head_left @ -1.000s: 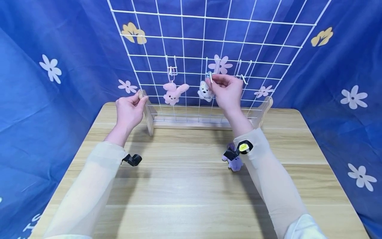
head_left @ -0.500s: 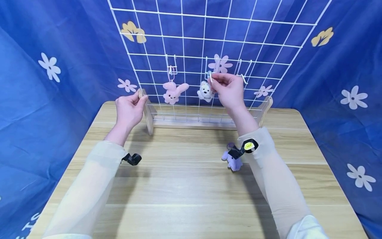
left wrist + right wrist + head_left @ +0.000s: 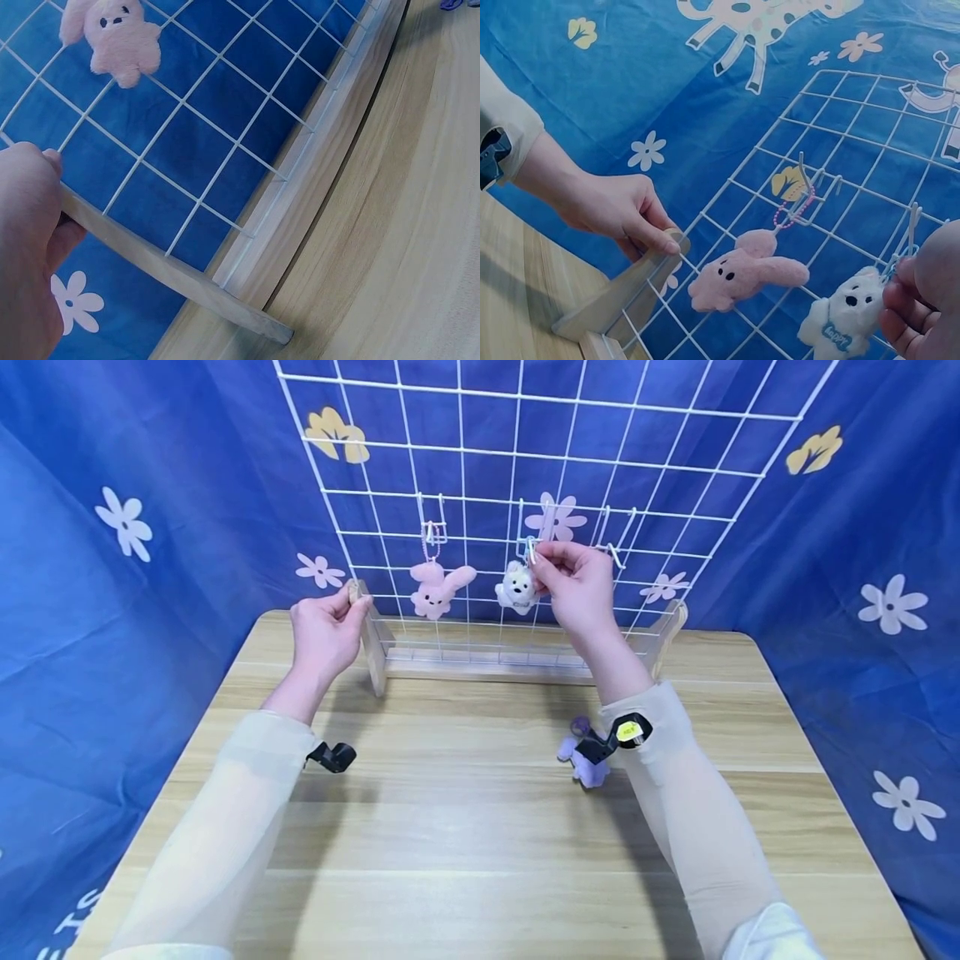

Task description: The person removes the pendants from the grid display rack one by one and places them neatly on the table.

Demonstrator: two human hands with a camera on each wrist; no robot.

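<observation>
Your left hand [image 3: 322, 628] grips wooden upright [image 3: 373, 653]; right hand [image 3: 581, 592] pinches blue chain [image 3: 889, 271]. Hold there; white plush charm [image 3: 516, 590] is likely soft, light.

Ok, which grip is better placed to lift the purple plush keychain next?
Right grip, I'd say, once off the white plush keychain: the purple plush keychain lies by the right forearm; the left grip holds the wooden stand leg, farther away.

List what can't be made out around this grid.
Head view: part of the purple plush, behind the black wrist camera.
Right wrist view: one edge of the white plush, behind the right hand.
All views: top right corner of the wire grid, beyond the frame edges.
</observation>
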